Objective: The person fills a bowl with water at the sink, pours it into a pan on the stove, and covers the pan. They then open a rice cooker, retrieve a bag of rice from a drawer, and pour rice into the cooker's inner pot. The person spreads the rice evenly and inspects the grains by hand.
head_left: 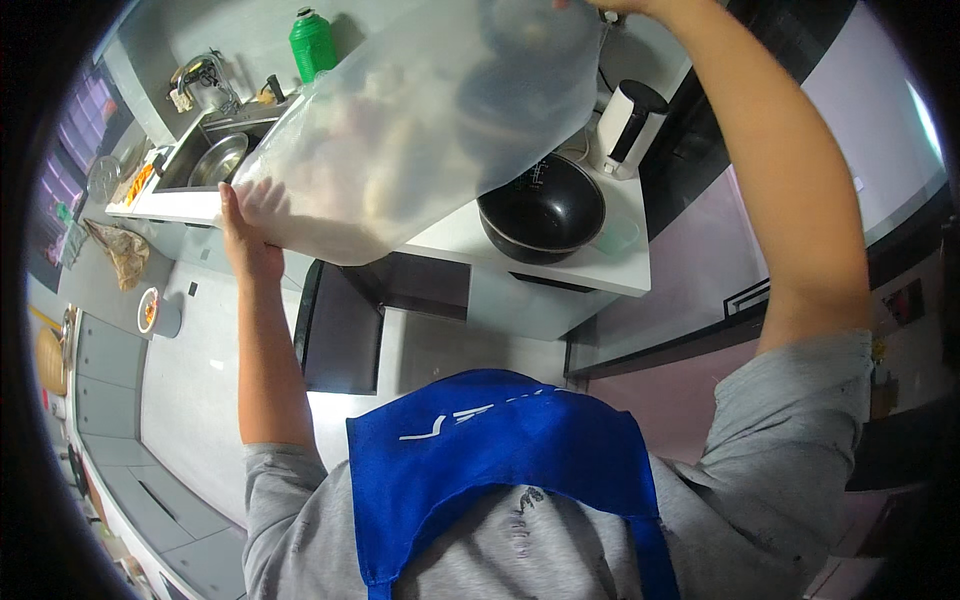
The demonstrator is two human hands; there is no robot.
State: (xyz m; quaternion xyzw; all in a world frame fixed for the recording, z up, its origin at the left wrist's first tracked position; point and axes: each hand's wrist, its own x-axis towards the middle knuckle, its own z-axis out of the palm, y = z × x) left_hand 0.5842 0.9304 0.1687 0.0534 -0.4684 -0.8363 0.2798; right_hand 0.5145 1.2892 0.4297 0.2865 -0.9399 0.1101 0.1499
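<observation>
A large translucent plastic sheet point(420, 135) with rounded corners slants across the upper middle, above the worktop. My left hand point(255, 225) grips its lower left edge; the fingers show dimly through the plastic, and the thumb stays at the near side. At the top border my right hand point(634, 4) is mostly cut off, holding the sheet's upper right end. Blurred dark, pink and yellowish shapes appear through the sheet, too unclear to name. Partly covered by its lower right edge, a black cooking pot point(544, 217) stands on the white worktop point(634, 259).
Right of the pot is a white electric kettle point(630, 131) with a black handle. A metal bowl point(220, 159) sits in the sink point(174, 166); behind is a green bottle point(312, 45). Below the worktop a dark cabinet door point(341, 330) stands ajar. A bin point(166, 315) is farther left.
</observation>
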